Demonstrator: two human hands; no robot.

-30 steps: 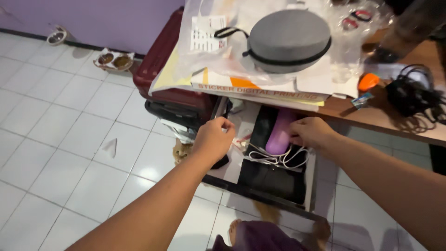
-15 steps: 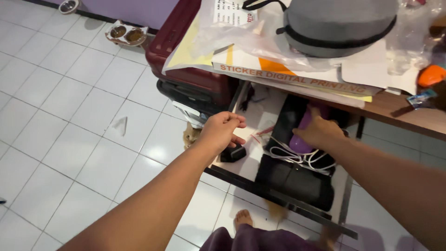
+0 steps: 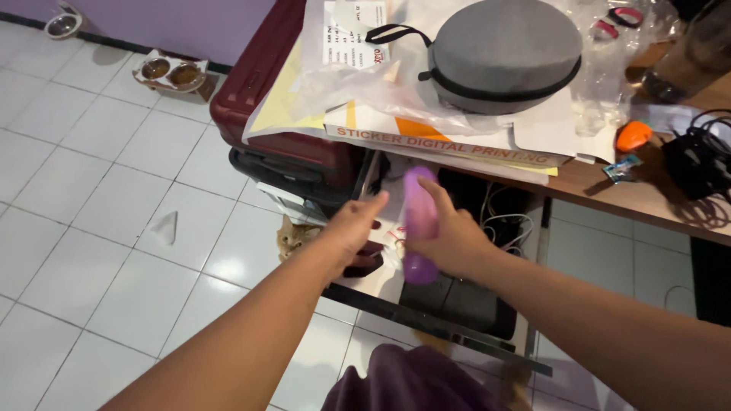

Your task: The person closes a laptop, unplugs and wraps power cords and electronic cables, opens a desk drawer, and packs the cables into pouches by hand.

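Right hand clamped around a purple tube-shaped case, held roughly upright above the open drawer, clear of the drawer's contents. Fingers wrapped over the case's middle; top and bottom ends showing above and below the grip.

Left hand just beside the case on its left side, fingers loosely spread and pointing toward it, holding nothing; contact with the case not discernible owing to blur.

Drawer pulled out from under a wooden desk. Inside: a black pouch toward the front, white cables behind the right hand, a small dark object under the left hand, white drawer floor at left.

On the desk: a stack of paper and card overhanging the edge, clear plastic bags on top, a grey round zipped case lying on the bags. Further right: a small orange object and a bundle of black cords.

Dark red suitcase standing against the desk's left side. Orange cat on the white tiled floor, just beside the drawer's left edge, partly hidden by the left arm. Two small pet bowls near the purple wall.
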